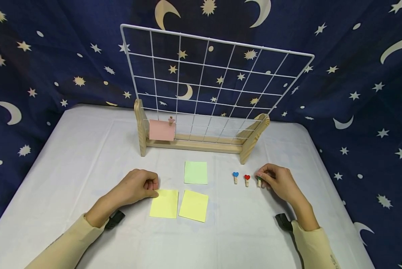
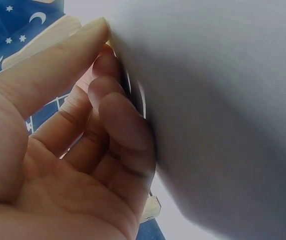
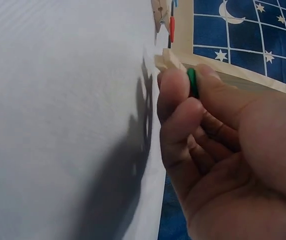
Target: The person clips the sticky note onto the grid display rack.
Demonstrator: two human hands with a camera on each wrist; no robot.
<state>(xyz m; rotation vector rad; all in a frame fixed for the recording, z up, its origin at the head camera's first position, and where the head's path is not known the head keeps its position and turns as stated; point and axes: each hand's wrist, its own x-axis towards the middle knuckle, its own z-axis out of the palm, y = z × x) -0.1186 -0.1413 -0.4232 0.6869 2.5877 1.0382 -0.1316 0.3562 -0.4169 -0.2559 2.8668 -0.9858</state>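
My left hand (image 1: 137,186) is at the upper left corner of a yellow sticky note (image 1: 164,204), pinching it between thumb and forefinger close to the table. In the left wrist view the other fingers (image 2: 125,120) curl against the white cloth. A second yellow sticky note (image 1: 194,206) lies just to the right, with a green sticky note (image 1: 195,172) behind. My right hand (image 1: 279,181) pinches a small wooden clothespin (image 1: 259,183) with a green top (image 3: 192,82). Beside it lie a red-heart clothespin (image 1: 247,181) and a blue-heart clothespin (image 1: 235,178).
A white wire grid (image 1: 204,67) stands in a wooden base (image 1: 194,145) at the back of the white-covered table (image 1: 241,239). Clipped to its lower left is a pink note (image 1: 162,130) under a small clothespin (image 1: 171,120). Dark starry cloth (image 1: 349,123) surrounds the table.
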